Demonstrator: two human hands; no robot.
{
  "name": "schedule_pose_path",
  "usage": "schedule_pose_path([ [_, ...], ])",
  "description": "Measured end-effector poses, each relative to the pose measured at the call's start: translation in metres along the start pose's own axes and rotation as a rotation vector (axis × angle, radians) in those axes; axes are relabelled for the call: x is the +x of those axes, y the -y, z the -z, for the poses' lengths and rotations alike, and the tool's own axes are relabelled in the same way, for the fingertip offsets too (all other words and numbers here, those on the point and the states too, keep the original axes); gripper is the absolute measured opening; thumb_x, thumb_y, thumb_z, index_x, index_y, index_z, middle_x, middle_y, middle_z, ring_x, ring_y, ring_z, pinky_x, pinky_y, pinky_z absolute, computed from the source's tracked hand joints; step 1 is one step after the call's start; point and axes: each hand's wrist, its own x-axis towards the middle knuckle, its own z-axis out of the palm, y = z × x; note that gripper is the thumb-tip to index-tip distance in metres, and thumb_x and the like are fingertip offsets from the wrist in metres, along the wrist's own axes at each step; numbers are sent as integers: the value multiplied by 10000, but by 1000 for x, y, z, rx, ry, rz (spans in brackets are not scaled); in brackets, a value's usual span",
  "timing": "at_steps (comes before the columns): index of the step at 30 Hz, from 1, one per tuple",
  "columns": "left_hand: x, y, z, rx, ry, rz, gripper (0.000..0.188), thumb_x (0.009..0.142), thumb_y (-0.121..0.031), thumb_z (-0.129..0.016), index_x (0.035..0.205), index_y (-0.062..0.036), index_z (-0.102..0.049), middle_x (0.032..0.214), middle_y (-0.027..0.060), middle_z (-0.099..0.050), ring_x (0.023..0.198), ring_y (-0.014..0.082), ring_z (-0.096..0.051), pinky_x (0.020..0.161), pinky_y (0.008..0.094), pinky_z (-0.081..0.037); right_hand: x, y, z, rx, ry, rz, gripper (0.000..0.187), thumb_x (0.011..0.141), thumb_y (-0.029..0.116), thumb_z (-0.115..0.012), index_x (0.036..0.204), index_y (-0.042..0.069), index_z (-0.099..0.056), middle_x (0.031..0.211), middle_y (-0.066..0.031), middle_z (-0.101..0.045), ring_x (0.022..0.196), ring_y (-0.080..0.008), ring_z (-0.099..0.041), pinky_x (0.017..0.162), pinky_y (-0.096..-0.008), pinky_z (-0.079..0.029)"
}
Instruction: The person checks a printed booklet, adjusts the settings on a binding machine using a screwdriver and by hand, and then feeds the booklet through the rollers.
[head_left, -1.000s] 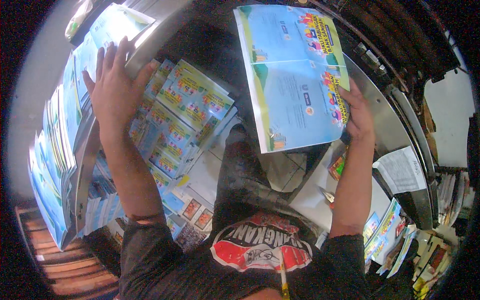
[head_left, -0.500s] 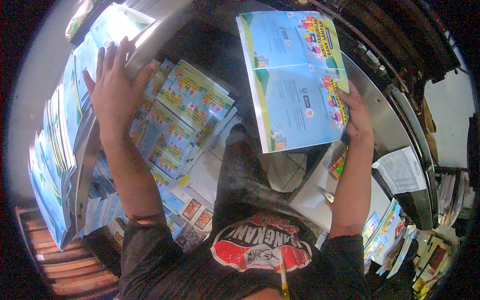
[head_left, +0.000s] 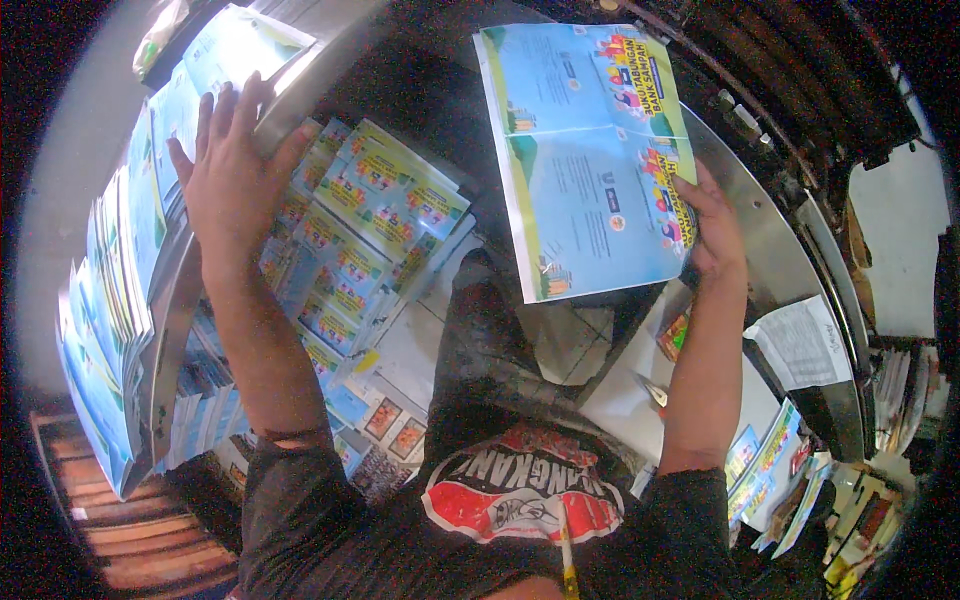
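In my right hand (head_left: 713, 222) is a wide printed booklet sheet (head_left: 575, 215), blue and green with yellow-and-red artwork along its right side. My thumb lies over its right edge, the fingers behind it are hidden, and a crease runs across its middle. My left hand (head_left: 230, 160), palm down with fingers spread, rests on the blue booklets (head_left: 165, 130) laid out in a fanned row along the metal surface at the left. Nothing shows in its grip.
Below my left forearm stand stacks of printed booklets (head_left: 350, 270) on the floor. A white paper (head_left: 802, 342) hangs on the metal edge (head_left: 765, 230) at the right. More booklets (head_left: 770, 465) lie at the lower right. Wooden slats (head_left: 130, 510) are at the lower left.
Almost nothing differs. The sheet's lower edge has risen very slightly in my right hand; my left hand stays on the row of booklets.
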Motion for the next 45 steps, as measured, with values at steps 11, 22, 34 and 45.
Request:
schedule_pose_path([
  [11,-2,-2,3,16,-3,0,668,776,-566,-586,1340,-242,-429,1396,96,-410,1342,264,-302,1084,545,-158,-5,1,-5,6,-20,2,438,848,44,-549,1272,10,-445,1114,-131,-613,915,-197,-645,789,-330,-538],
  [22,-1,6,4,-11,-18,27,684,786,-581,-567,1358,-242,-407,1393,116,-411,1332,281,-318,1078,550,-159,-78,-14,-11,-326,-12,-42,504,815,56,-597,1291,2,-440,1168,-97,-585,1014,-183,-581,891,-324,-459],
  [34,-35,-81,99,-1076,295,-220,330,835,-219,-625,1118,-51,-611,1188,148,-575,1178,258,-491,1065,422,-244,-170,-8,-20,-332,238,-116,400,820,40,-627,1202,-24,-529,1082,-99,-616,964,-164,-585,854,-295,-461],
  [45,-28,-102,152,-1508,521,-74,206,842,-120,-644,994,19,-632,858,47,-644,811,89,-578,730,252,-472,-188,3,-8,-497,277,66,361,820,66,-627,1160,-33,-555,1018,-97,-633,938,-175,-594,787,-301,-485],
])
